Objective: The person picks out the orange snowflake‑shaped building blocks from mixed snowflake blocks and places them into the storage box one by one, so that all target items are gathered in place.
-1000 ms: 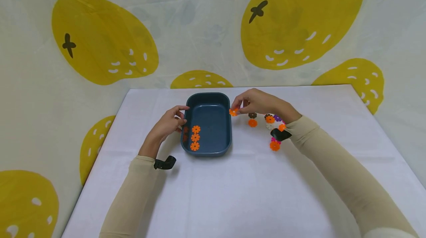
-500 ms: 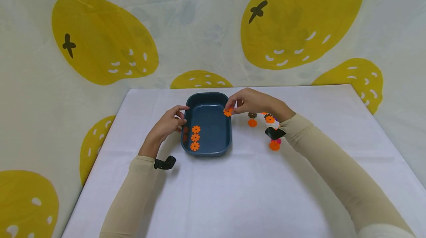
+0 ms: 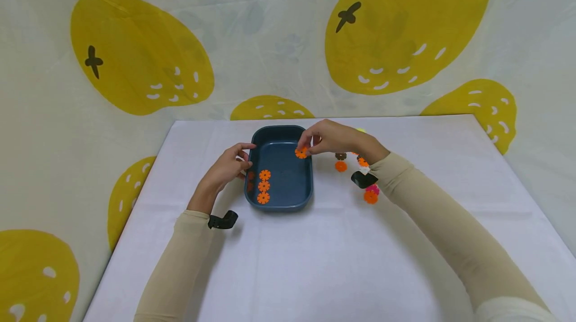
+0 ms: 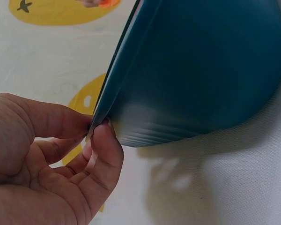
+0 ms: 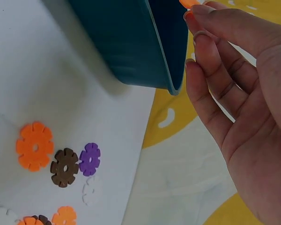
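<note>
A dark blue rectangular tray [image 3: 288, 182] stands on the white-covered table. Its left rim is pinched between the thumb and fingers of my left hand [image 3: 227, 166], which the left wrist view shows close up [image 4: 61, 159]. Above the tray's right side, my right hand [image 3: 330, 137] pinches an orange snowflake disc [image 3: 301, 153] between thumb and fingertips. Only a sliver of that disc shows in the right wrist view. Inside the tray, several orange discs [image 3: 264, 186] lie in a column along the left wall, which carries their reflection.
Right of the tray lie loose discs: a brown disc [image 3: 340, 156], an orange disc [image 3: 341, 166], a purple disc [image 5: 90, 159] and a pink disc [image 3: 372, 189]. The right forearm [image 3: 427, 212] covers part of this group. A cloth printed with yellow fruit hangs behind the table.
My right hand has moved left with the orange disc, from beside the tray's right rim to over its inside. The left hand and the tray have stayed put.
</note>
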Demonstrator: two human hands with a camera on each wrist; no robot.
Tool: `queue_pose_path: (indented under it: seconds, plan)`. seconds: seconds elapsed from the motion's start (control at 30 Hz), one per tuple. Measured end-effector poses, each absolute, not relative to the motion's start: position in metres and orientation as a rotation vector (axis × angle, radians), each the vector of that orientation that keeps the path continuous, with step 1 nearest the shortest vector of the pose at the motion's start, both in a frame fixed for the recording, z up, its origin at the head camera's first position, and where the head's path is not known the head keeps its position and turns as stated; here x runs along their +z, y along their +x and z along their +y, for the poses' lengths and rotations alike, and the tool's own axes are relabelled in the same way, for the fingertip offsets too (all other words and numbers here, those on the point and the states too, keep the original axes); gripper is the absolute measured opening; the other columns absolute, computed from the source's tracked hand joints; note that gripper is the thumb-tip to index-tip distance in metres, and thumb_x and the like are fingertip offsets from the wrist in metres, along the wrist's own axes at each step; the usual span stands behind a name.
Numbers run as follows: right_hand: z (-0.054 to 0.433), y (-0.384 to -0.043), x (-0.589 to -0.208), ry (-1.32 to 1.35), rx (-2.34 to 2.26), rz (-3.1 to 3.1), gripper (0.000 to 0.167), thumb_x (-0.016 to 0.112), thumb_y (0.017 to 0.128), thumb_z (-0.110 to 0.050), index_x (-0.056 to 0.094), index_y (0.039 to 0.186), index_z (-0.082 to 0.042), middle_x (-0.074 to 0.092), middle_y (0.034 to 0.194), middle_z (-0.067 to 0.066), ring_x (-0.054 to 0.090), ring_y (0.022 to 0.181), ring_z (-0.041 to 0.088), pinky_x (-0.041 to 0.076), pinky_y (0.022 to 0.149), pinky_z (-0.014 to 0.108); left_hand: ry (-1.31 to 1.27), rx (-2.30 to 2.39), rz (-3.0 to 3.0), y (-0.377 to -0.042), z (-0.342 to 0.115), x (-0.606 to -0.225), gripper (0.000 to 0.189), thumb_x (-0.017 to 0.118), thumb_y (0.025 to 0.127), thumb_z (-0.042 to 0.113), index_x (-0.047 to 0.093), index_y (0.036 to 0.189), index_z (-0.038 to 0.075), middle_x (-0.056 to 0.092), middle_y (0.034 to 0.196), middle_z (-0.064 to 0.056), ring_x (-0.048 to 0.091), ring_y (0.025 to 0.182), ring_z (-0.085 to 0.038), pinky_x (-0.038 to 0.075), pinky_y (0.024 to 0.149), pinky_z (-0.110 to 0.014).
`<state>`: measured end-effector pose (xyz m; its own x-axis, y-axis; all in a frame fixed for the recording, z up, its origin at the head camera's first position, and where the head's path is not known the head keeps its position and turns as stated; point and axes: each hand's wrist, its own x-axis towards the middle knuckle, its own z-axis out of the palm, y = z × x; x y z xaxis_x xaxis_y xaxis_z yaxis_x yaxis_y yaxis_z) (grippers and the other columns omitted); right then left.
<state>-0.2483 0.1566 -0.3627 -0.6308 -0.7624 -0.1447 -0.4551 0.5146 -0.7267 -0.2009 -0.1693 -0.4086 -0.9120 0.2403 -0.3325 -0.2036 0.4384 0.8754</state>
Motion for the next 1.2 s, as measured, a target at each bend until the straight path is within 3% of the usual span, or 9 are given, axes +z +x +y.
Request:
queue_pose_path:
  seconds: [0.07, 0.2, 0.87, 1.2]
  plan:
    - [0.153, -0.25, -0.364, -1.039, -0.899, 2.322, 0.019, 0.071, 0.096, -0.015, 0.076, 0.113, -0.021, 0.072, 0.101, -0.005, 0.063, 0.089, 0.019, 0.053, 0.072, 0.031, 0.028, 1.468, 2.287, -0.201, -0.169, -0.409, 0.052, 0.056, 0.101, 0.002, 0.045, 0.151, 0.012, 0.043, 0.107, -0.012, 0.053, 0.094, -0.03, 0.056, 0.072, -0.035]
    - [0.146, -0.252, -0.366, -1.069, -0.886, 2.323, 0.019, 0.073, 0.094, -0.014, 0.076, 0.113, -0.02, 0.072, 0.1, -0.005, 0.063, 0.088, 0.018, 0.054, 0.079, 0.034, 0.025, 1.465, 2.286, -0.202, -0.17, -0.41, 0.052, 0.056, 0.101, 0.002, 0.045, 0.151, 0.012, 0.043, 0.108, -0.012, 0.053, 0.094, -0.03, 0.056, 0.072, -0.035]
    - [0.114, -0.26, -0.367, -1.154, -0.866, 2.264, 0.02, 0.072, 0.094, -0.01, 0.075, 0.113, -0.014, 0.072, 0.107, -0.002, 0.063, 0.094, 0.016, 0.056, 0.082, 0.03, 0.028, 1.496, 2.281, -0.201, -0.169, -0.412, 0.053, 0.056, 0.1, 0.0, 0.046, 0.15, 0.011, 0.043, 0.105, -0.011, 0.052, 0.091, -0.028, 0.056, 0.066, -0.034]
    - [0.101, -0.264, -0.373, -1.152, -0.874, 2.26, 0.019, 0.071, 0.094, -0.01, 0.076, 0.112, -0.014, 0.073, 0.104, -0.003, 0.064, 0.095, 0.016, 0.056, 0.083, 0.03, 0.032, 1.48, 2.284, -0.202, -0.17, -0.411, 0.054, 0.056, 0.1, 0.0, 0.044, 0.151, 0.01, 0.042, 0.106, -0.011, 0.052, 0.096, -0.033, 0.057, 0.07, -0.036]
